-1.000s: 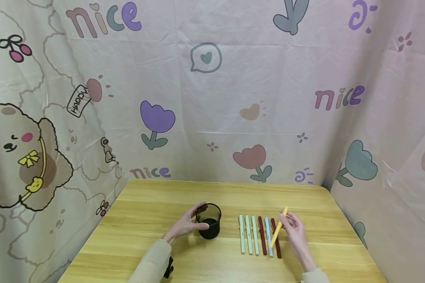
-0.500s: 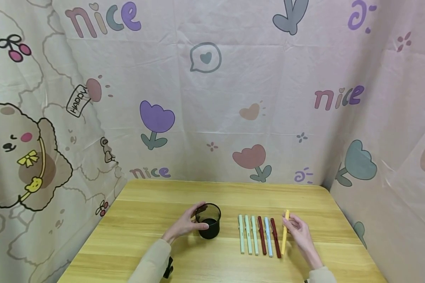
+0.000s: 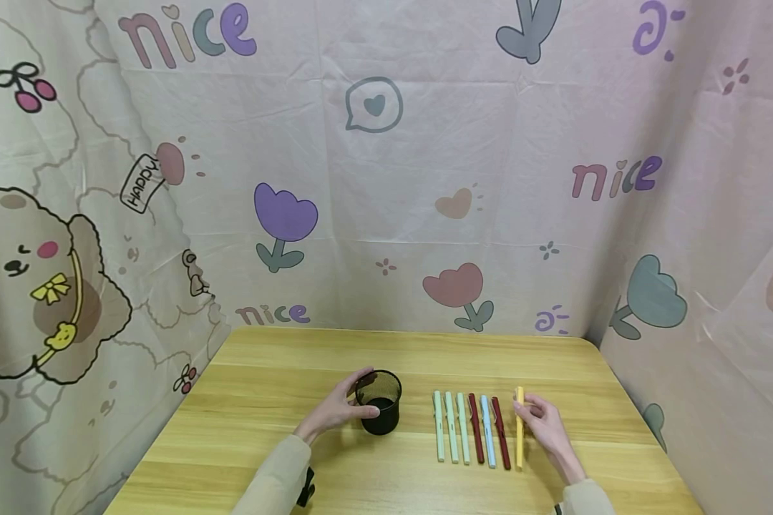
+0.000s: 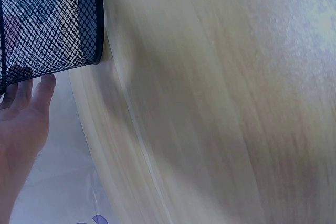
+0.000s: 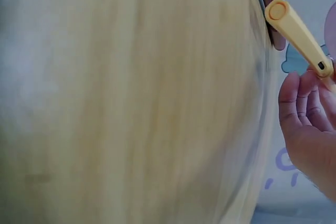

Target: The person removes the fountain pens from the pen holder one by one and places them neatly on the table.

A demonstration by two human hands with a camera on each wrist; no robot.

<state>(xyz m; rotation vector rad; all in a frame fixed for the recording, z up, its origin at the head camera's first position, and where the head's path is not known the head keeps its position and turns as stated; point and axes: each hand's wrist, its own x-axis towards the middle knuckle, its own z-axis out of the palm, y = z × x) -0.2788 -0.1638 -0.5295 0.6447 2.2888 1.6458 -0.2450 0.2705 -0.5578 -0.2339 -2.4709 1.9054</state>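
Note:
My left hand (image 3: 331, 413) grips a black mesh pen holder (image 3: 382, 423), thumb at the near side and fingers round the far side. The holder stands upright with its mouth up, and nothing shows inside. In the right wrist view a yellow pen (image 5: 296, 35) is pinched at its cap end by my right hand (image 5: 312, 124). From the head view, that pen lies nearly parallel to a row of pens on its left, close over the tabletop. The row has three mint-green pens (image 3: 451, 429), a dark red pen (image 3: 477, 433), a light blue pen (image 3: 488, 435) and another dark red pen (image 3: 502, 438).
All of this is on a light wood table (image 3: 283, 365). A printed cloth (image 3: 386, 186) hangs behind it and along both sides. Bare wood separates the pen holder from the row of pens. A black strap (image 3: 306, 488) shows beside the left sleeve.
The right hand has carried the yellow pen rightward from above the dark red and blue pens, turning it from slanted to nearly straight and lowering it. Left hand and pen holder stayed put.

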